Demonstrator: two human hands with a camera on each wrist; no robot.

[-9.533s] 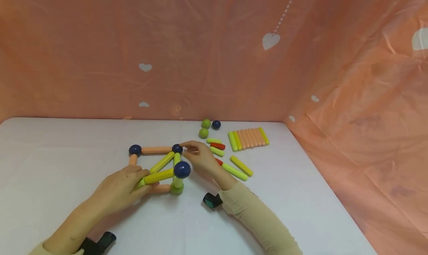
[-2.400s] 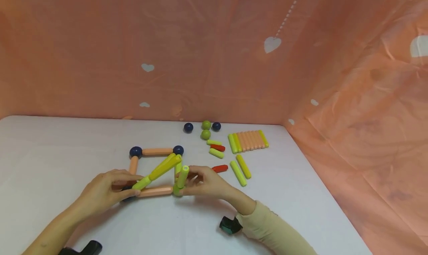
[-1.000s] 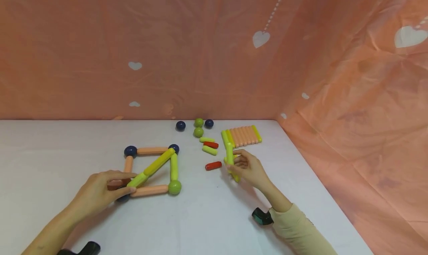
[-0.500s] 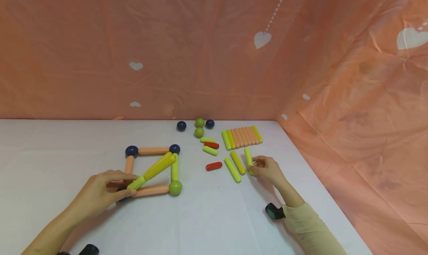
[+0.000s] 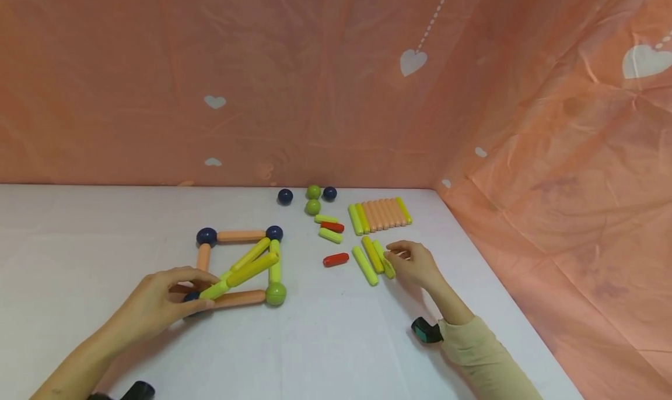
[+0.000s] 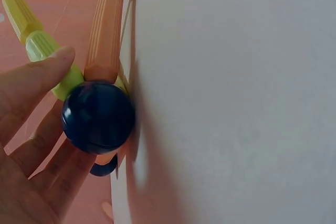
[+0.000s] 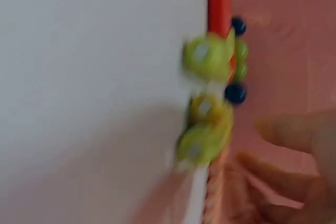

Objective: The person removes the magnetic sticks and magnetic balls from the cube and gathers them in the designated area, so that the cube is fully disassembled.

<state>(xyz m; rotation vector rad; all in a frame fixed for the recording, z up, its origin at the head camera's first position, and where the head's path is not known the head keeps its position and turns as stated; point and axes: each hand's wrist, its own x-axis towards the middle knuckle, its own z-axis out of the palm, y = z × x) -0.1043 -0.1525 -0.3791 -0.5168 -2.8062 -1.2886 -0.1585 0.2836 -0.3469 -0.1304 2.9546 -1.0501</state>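
A square of magnetic rods and balls lies on the table, with orange rods (image 5: 241, 236), navy balls (image 5: 207, 236) and a green ball (image 5: 275, 294). At its near left corner my left hand (image 5: 163, 295) pinches a light green rod (image 6: 44, 48) that rises from a navy ball (image 6: 98, 116). A yellow rod (image 5: 256, 268) extends it, its far end free; a second yellow rod (image 5: 251, 254) slants behind. My right hand (image 5: 417, 266), fingers loosely bent and parted, hovers beside a light green rod (image 5: 387, 267), which lies against a yellow rod (image 5: 373, 255).
Another light green rod (image 5: 364, 266) and a red rod (image 5: 336, 260) lie between the square and my right hand. Farther back are short rods (image 5: 330, 235), loose green balls (image 5: 312, 207) and navy balls (image 5: 285, 196), and a row of rods (image 5: 385, 215). An orange cloth (image 5: 315, 97) hangs behind the table.
A navy ball came off the yellow rod's end to the table's back. The upright green rod left the green ball; my right hand carried it rightward, laid it down and let go.
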